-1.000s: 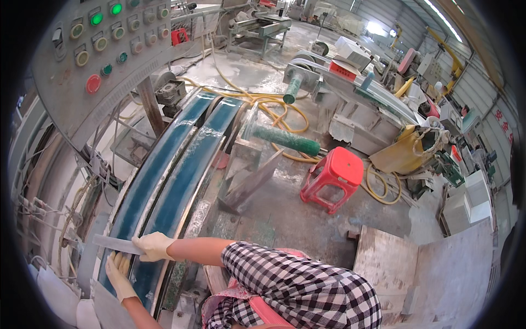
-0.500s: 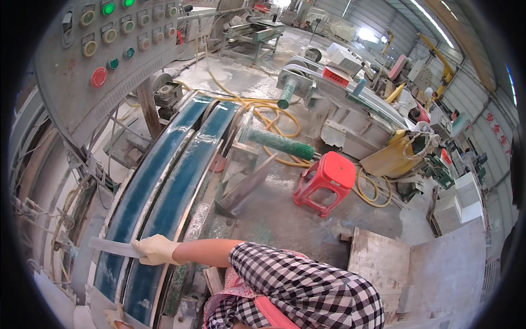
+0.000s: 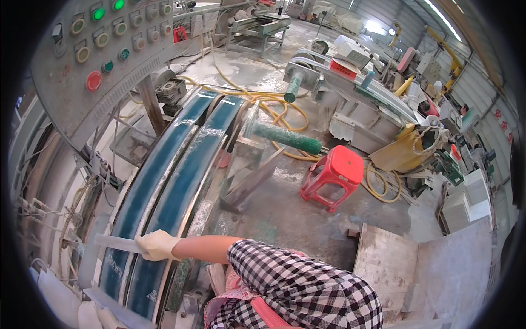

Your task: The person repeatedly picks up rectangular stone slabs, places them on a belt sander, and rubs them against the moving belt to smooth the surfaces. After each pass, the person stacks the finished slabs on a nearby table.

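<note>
My right hand (image 3: 156, 245), in a pale glove, reaches leftward from a checkered sleeve and grips the end of a thin grey flat strip (image 3: 112, 243). The strip lies crosswise over two long blue conveyor belts (image 3: 181, 164) that run away from me. My left hand is out of the picture.
A grey control panel (image 3: 104, 49) with green, red and pale buttons hangs at upper left. A green roller (image 3: 287, 138), yellow hoses (image 3: 274, 104) and a red plastic stool (image 3: 334, 172) sit right of the belts. Pale stone slabs (image 3: 438, 268) lie at lower right.
My left hand, seen low beside the belts a second ago, has dropped out of view. My right hand stays on the strip in about the same place.
</note>
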`<action>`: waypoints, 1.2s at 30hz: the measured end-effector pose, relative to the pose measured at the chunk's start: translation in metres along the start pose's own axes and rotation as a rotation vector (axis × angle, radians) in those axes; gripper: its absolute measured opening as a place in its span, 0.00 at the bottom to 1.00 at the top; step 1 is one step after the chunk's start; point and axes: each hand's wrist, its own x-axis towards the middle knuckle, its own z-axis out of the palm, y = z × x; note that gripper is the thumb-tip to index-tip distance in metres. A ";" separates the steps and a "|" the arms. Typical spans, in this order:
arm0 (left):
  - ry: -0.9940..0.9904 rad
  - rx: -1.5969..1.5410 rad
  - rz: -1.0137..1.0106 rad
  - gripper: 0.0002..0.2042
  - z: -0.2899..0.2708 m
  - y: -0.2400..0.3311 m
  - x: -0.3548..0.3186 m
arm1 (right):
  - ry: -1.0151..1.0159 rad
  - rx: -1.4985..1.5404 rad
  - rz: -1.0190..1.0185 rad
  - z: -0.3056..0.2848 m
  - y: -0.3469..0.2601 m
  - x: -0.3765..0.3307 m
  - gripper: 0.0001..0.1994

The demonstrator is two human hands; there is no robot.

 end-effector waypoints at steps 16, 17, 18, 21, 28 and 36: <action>-0.446 -1.837 -0.065 0.19 0.001 0.232 0.021 | -0.078 0.026 -0.061 -0.028 0.007 -0.001 0.46; -0.146 -1.394 0.026 0.21 -0.004 0.229 0.031 | -0.101 -0.005 -0.054 -0.031 0.005 -0.002 0.46; 0.100 -0.976 0.157 0.22 -0.009 0.226 0.044 | -0.132 0.006 -0.023 -0.034 0.003 -0.003 0.41; 0.212 -0.131 0.298 0.30 -0.019 0.224 0.071 | -0.173 -0.050 0.097 -0.031 -0.006 -0.003 0.34; 0.123 0.328 0.779 0.33 -0.037 0.259 0.105 | 0.041 -0.120 0.088 -0.011 -0.002 0.003 0.28; 0.026 0.248 0.783 0.29 -0.070 0.236 0.034 | -0.402 -0.148 -0.125 -0.077 0.033 0.013 0.33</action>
